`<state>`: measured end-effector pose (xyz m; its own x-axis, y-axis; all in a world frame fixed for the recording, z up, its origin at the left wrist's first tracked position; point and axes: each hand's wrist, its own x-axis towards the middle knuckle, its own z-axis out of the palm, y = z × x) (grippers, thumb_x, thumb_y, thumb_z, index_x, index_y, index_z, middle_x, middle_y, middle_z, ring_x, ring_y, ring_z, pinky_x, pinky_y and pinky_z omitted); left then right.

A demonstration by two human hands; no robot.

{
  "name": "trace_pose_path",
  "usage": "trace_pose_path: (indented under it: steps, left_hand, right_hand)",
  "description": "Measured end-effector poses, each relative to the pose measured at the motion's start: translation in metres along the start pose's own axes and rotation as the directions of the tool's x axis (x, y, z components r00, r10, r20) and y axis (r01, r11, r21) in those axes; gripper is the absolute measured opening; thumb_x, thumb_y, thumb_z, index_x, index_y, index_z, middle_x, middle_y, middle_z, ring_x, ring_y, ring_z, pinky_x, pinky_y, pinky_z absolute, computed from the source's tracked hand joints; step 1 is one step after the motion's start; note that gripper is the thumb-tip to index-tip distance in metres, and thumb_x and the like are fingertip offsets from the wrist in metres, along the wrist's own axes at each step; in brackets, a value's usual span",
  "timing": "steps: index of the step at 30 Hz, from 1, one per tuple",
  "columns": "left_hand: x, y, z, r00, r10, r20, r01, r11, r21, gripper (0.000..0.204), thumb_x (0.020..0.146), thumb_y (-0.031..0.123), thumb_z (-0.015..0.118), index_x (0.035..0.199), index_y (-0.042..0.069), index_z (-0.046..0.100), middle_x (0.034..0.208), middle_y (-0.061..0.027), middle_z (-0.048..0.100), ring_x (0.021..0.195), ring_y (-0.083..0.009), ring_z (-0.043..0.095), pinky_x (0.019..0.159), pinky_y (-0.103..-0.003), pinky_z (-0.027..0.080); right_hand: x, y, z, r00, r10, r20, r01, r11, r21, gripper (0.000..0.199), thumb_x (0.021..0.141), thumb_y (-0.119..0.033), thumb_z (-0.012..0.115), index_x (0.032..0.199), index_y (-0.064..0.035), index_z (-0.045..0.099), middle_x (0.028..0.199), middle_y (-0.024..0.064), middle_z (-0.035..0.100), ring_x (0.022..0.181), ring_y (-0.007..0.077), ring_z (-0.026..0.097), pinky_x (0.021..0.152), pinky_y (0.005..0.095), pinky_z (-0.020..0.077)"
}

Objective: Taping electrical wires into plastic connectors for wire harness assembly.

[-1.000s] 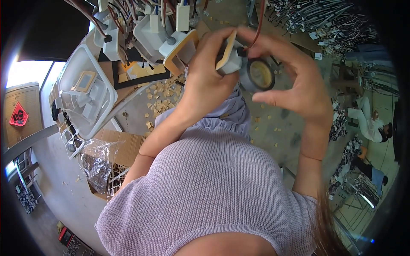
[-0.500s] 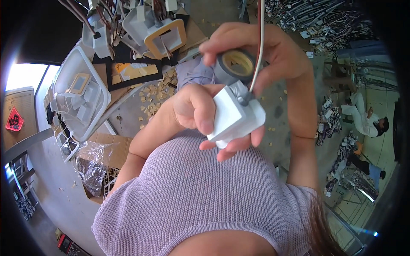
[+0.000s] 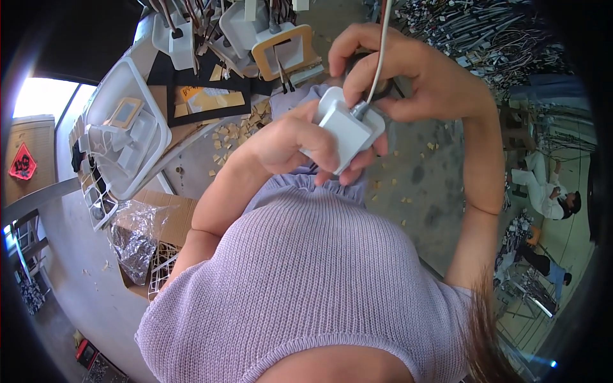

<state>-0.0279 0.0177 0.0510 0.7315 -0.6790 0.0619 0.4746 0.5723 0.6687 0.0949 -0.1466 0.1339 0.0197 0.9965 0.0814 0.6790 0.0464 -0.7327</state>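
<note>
My left hand (image 3: 297,142) is closed round a white plastic housing (image 3: 348,131), a boxy part with a wider flange. A white and brown cable (image 3: 381,60) rises from a grey wrapped spot at the housing's top. My right hand (image 3: 421,80) curls round a roll of grey tape (image 3: 385,88), which its fingers mostly hide. Its index fingertip touches the housing close to the cable's base. Whether a strip of tape runs from roll to cable, I cannot tell.
At the upper left hang more white housings (image 3: 174,41) with cables, one with a tan frame (image 3: 260,56). A white bin (image 3: 167,137) holds similar parts. Below it stands a cardboard box (image 3: 182,214) with clear wrap. Cable bundles (image 3: 447,32) lie far right, where two people sit.
Both hands have moved farther from my body with the housing, which has turned. The tape roll has swung behind my right fingers, and my right fingertip has come to the cable's base.
</note>
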Motion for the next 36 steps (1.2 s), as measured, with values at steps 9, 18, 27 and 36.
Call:
trace_pose_path:
  steps: [9,18,27,36]
  left_hand:
    - [0.003,-0.008,-0.007,0.793,0.464,-0.395,-0.020,0.667,0.744,0.040,0.062,0.004,0.063,0.101,-0.004,0.060,0.082,-0.0086,0.063,0.074,-0.0190,0.062,0.065,-0.031,0.049]
    - [-0.006,0.001,-0.005,1.000,-0.016,-0.023,0.013,0.994,-0.104,0.058,0.053,0.009,0.055,0.106,-0.011,0.058,0.078,-0.0192,0.063,0.062,-0.0261,0.065,0.038,-0.025,0.047]
    - [-0.004,-0.029,0.000,0.835,0.055,0.548,0.374,0.673,-0.638,0.066,0.061,0.006,0.057,0.120,-0.018,0.040,0.089,-0.0291,0.056,0.070,-0.0378,0.061,0.036,-0.027,0.046]
    - [-0.002,-0.010,-0.001,0.845,0.264,-0.465,-0.001,0.871,0.491,0.045,0.060,0.008,0.062,0.104,-0.003,0.061,0.078,-0.0084,0.062,0.058,-0.0145,0.059,0.045,-0.022,0.043]
  right_hand:
    - [-0.018,-0.014,0.030,0.854,0.457,-0.249,-0.463,0.886,0.039,0.032,0.069,-0.008,0.070,0.098,-0.0023,0.059,0.098,0.0038,0.054,0.087,0.0152,0.055,0.080,0.0275,0.0443]
    - [-0.025,-0.020,0.029,0.818,0.432,-0.379,-0.178,0.817,0.548,0.067,0.080,-0.036,0.072,0.130,0.0001,0.049,0.120,0.0082,0.057,0.104,0.0153,0.058,0.083,0.0250,0.0449]
    - [0.022,0.030,0.019,0.979,-0.204,0.008,0.185,0.904,0.385,0.059,0.060,-0.048,0.086,0.092,-0.0040,0.065,0.097,0.0061,0.045,0.087,0.0140,0.048,0.071,0.0240,0.0387]
    - [-0.027,-0.004,0.032,0.832,0.532,-0.156,-0.365,0.737,0.570,0.069,0.078,-0.062,0.062,0.100,0.0032,0.061,0.095,0.0044,0.058,0.079,0.0124,0.055,0.072,0.0220,0.0413]
